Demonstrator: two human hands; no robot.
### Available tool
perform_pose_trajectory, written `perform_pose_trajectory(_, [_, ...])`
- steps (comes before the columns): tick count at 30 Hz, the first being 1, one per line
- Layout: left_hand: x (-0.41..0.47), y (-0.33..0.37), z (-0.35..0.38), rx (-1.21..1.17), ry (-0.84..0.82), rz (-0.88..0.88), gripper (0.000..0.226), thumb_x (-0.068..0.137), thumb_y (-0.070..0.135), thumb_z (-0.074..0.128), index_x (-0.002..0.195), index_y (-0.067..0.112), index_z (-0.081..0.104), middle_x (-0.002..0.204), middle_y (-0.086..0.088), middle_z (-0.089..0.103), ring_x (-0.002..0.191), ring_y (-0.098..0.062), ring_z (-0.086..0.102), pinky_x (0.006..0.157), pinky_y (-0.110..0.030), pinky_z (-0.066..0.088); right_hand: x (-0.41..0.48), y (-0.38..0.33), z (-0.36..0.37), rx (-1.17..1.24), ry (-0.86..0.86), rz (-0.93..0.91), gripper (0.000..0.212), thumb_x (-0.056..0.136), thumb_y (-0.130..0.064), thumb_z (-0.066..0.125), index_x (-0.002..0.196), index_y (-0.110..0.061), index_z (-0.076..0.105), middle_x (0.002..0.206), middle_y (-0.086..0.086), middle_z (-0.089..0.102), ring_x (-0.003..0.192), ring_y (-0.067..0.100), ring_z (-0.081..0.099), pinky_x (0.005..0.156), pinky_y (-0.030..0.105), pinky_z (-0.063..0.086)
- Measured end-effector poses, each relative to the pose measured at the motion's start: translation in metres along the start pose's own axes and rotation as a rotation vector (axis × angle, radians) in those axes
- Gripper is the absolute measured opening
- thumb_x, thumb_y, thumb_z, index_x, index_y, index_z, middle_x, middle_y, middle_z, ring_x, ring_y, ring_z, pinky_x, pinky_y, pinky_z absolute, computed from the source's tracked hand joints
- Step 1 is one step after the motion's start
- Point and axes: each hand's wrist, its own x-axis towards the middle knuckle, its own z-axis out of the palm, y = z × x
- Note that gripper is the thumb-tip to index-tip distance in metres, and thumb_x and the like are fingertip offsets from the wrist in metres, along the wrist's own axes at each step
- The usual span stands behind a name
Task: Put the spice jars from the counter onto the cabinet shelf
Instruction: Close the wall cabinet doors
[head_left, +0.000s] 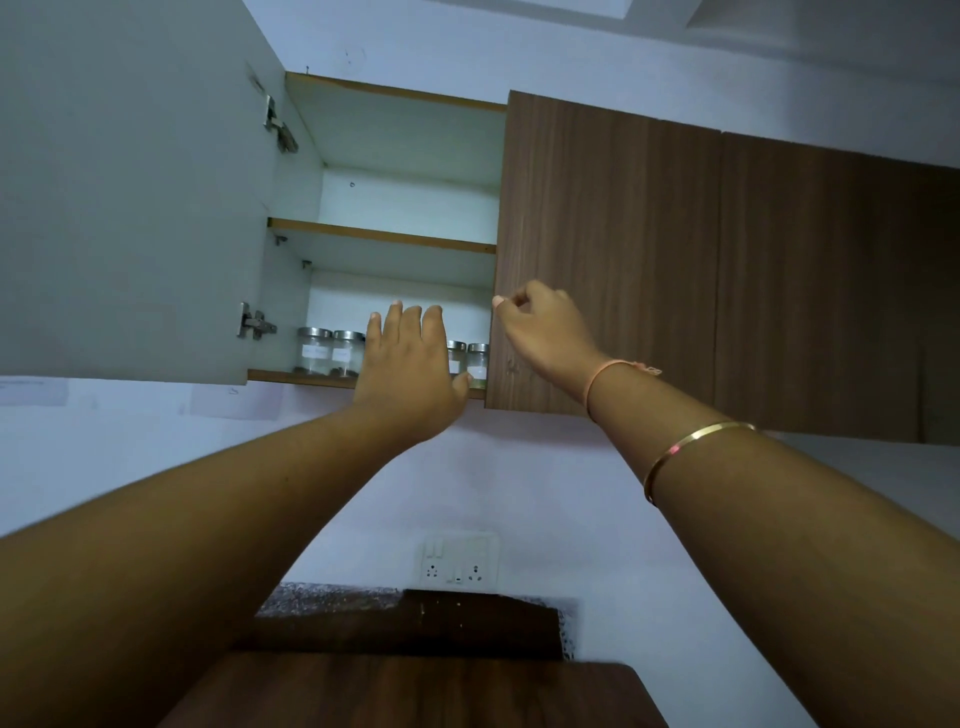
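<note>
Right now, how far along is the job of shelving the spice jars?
Done: four jars stand on the bottom shelf, two at each end. In hand: the left hand, fingers straight, covers the gap between them; any jar behind it is hidden. The right hand, fingers curled, is at the edge of the closed door. Left: the visible bit of counter shows no jars, so perhaps little remains.
</note>
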Motion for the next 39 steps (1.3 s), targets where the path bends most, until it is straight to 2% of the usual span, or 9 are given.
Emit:
perform_pose_trajectory(2, [-0.011,-0.007,-0.012,0.025,-0.004,-0.006,0.072,0.089,0.040,0.053,0.144,0.005,0.021,0.148,-0.014,0.029,0.143,-0.031,0.014,0.118,-0.046,0.005,-0.008,-0.011,0.002,0.060,0.010,-0.008,0.030,0.096,-0.035,0.045,0.107,-0.010,0.058,0.123,0.014,0.052,0.107,0.032,0.054,0.092,0.040,0.046])
perform_pose_trajectory(8, [-0.020,-0.043,-0.056,0.061,0.001,-0.079,0.074,0.089,0.041,0.054,0.145,0.007,0.019,0.150,-0.015,0.025,0.143,-0.033,0.011,0.117,-0.046,0.004,-0.021,-0.049,0.017,0.101,-0.003,-0.049,0.028,0.095,-0.036,0.045,0.106,-0.013,0.057,0.126,0.011,0.051,0.109,0.026,0.052,0.082,0.029,0.038])
perform_pose_trajectory(13, [-0.023,-0.089,-0.091,0.091,0.034,-0.151,0.073,0.089,0.041,0.053,0.145,0.010,0.017,0.152,-0.016,0.019,0.143,-0.036,0.009,0.117,-0.049,0.004,-0.016,-0.096,0.040,0.127,-0.043,-0.052,0.042,0.096,-0.040,0.044,0.126,-0.010,0.048,0.134,0.011,0.047,0.117,0.029,0.049,0.093,0.036,0.042])
perform_pose_trajectory(18, [-0.027,-0.154,-0.117,0.217,0.091,-0.188,0.074,0.089,0.043,0.051,0.146,0.013,0.015,0.156,-0.018,0.007,0.144,-0.039,0.000,0.115,-0.052,-0.003,-0.003,-0.153,0.081,0.182,-0.077,-0.077,0.045,0.096,-0.040,0.045,0.130,-0.010,0.044,0.136,0.011,0.045,0.099,0.019,0.052,0.074,0.025,0.039])
perform_pose_trajectory(22, [-0.026,-0.215,-0.142,0.279,0.124,-0.233,0.078,0.086,0.043,0.053,0.146,0.013,0.014,0.156,-0.019,0.005,0.143,-0.041,0.000,0.115,-0.052,-0.003,0.000,-0.199,0.123,0.239,-0.099,-0.101,0.045,0.096,-0.039,0.046,0.132,-0.011,0.043,0.138,0.012,0.044,0.121,0.026,0.046,0.087,0.028,0.035])
perform_pose_trajectory(27, [-0.025,-0.279,-0.158,0.226,0.085,-0.397,0.082,0.085,0.037,0.057,0.148,0.014,0.007,0.156,-0.019,0.000,0.143,-0.043,0.002,0.115,-0.052,0.003,0.001,-0.246,0.170,0.238,-0.121,-0.136,0.046,0.096,-0.039,0.046,0.132,-0.010,0.044,0.138,0.013,0.045,0.124,0.029,0.045,0.098,0.035,0.038])
perform_pose_trajectory(31, [-0.025,-0.311,-0.154,0.022,0.048,-0.523,0.092,0.083,0.030,0.064,0.148,0.018,-0.001,0.156,-0.017,0.001,0.139,-0.042,0.021,0.115,-0.051,0.021,0.001,-0.270,0.202,0.243,-0.139,-0.144,0.045,0.095,-0.038,0.047,0.130,-0.009,0.045,0.137,0.013,0.044,0.124,0.028,0.045,0.097,0.033,0.037])
perform_pose_trajectory(34, [-0.026,-0.325,-0.146,-0.042,0.009,-0.555,0.101,0.083,0.030,0.066,0.147,0.023,-0.011,0.156,-0.015,0.006,0.124,-0.039,0.046,0.103,-0.052,0.040,0.001,-0.283,0.219,0.231,-0.165,-0.147,0.046,0.095,-0.039,0.047,0.131,-0.010,0.044,0.138,0.014,0.043,0.123,0.029,0.045,0.095,0.033,0.037])
perform_pose_trajectory(39, [-0.024,-0.345,-0.135,-0.062,-0.003,-0.576,0.104,0.083,0.038,0.064,0.146,0.025,-0.017,0.138,-0.016,0.041,0.109,-0.035,0.057,0.093,-0.053,0.048,0.004,-0.297,0.235,0.203,-0.188,-0.165,0.048,0.095,-0.041,0.045,0.133,-0.010,0.043,0.139,0.013,0.042,0.125,0.029,0.044,0.097,0.035,0.037])
